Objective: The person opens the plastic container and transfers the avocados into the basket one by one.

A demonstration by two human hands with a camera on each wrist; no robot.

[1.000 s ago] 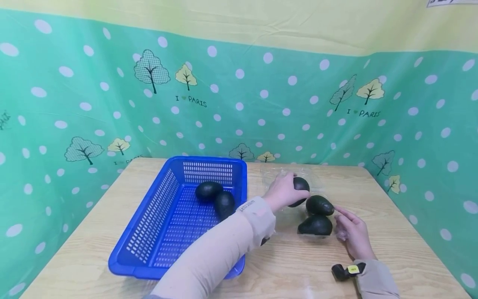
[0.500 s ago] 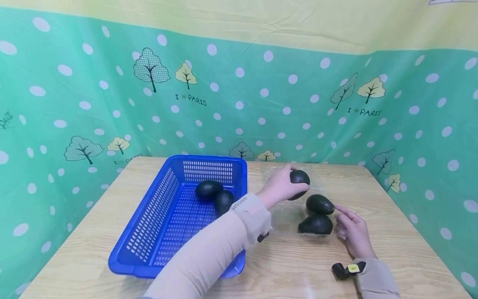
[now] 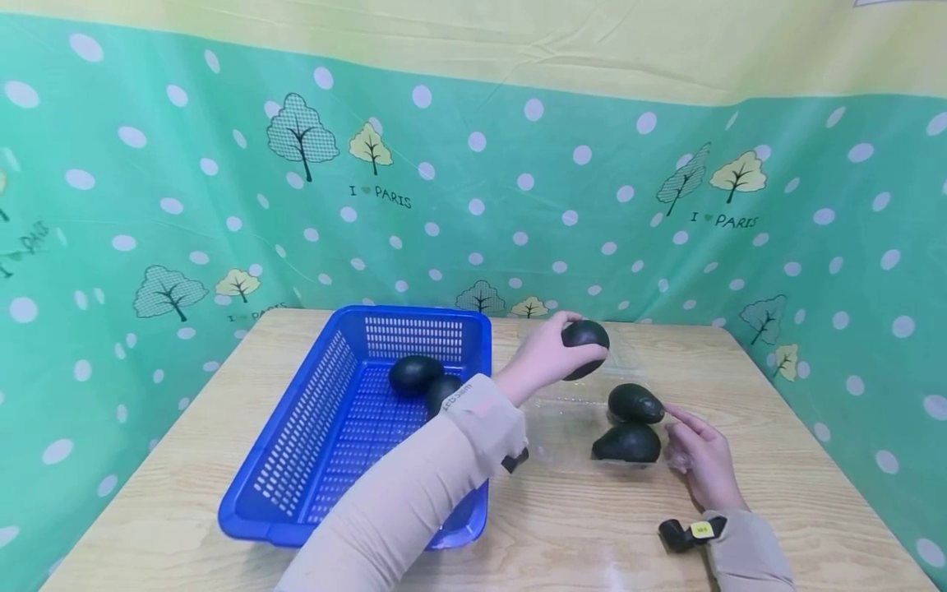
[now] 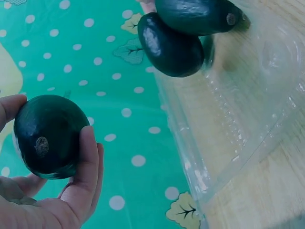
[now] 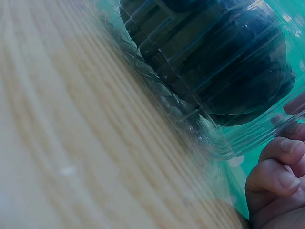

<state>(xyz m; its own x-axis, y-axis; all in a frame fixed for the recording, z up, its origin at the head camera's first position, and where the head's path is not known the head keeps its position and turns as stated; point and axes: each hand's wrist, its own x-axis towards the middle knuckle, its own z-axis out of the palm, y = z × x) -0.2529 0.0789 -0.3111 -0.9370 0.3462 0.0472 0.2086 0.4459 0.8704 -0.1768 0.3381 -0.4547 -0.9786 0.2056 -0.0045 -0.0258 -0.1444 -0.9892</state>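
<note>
Glossy dark avocado (image 3: pixel 585 338) gleaming above a crinkled clear plastic tray (image 4: pixel 248 109), perforated blue plastic basket (image 3: pixel 296 460), pale wood-grain table (image 3: pixel 592 534).

A bright blue basket (image 3: pixel 296 460) sat left on the pale wood-grain table (image 3: pixel 777 460), dark green avocados (image 3: pixel 635 403) lay in a clear tray (image 3: pixel 551 419), and the far backdrop (image 3: pixel 222 189) was teal with white dots and trees.

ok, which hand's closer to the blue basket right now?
Left. The left hand holds an avocado in the air just past the far right corner of the blue basket. The right hand rests at the clear tray, farther right.
</note>
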